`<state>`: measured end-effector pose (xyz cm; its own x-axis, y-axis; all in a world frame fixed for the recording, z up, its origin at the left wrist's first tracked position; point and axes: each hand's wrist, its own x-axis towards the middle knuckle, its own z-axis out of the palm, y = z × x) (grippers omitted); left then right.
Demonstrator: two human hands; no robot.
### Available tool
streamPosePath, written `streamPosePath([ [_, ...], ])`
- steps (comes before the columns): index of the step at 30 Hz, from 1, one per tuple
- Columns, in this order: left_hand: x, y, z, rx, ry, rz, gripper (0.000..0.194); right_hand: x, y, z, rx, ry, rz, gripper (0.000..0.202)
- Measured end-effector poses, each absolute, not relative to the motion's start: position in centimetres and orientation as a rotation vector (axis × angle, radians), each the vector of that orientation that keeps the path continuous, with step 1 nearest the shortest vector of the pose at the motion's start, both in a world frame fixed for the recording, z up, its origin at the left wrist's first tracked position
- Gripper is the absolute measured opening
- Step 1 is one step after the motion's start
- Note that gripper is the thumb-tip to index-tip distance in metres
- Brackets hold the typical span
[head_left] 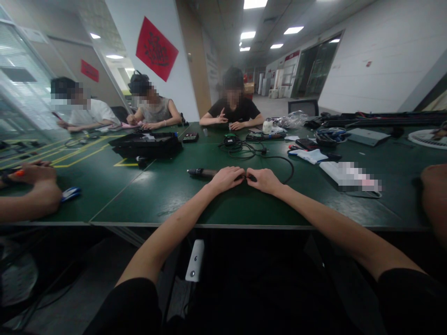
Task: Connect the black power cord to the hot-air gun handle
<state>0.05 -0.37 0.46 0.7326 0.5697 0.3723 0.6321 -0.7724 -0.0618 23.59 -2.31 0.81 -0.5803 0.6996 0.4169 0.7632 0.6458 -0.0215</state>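
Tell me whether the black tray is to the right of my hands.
No, the black tray lies on the green table to the left of your left hand.

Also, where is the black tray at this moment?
In the head view, the black tray lies on the green table, ahead and left of your left hand, beside a small dark box.
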Motion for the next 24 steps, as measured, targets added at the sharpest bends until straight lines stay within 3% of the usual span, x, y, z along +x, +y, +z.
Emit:
streamPosePath([
  [24,0.14,-0.41,0.54,-2.744,-0.956,-0.474,0.024,23.64,-2.13,0.63,-1.164,-2.474,-0.233,0.015],
])
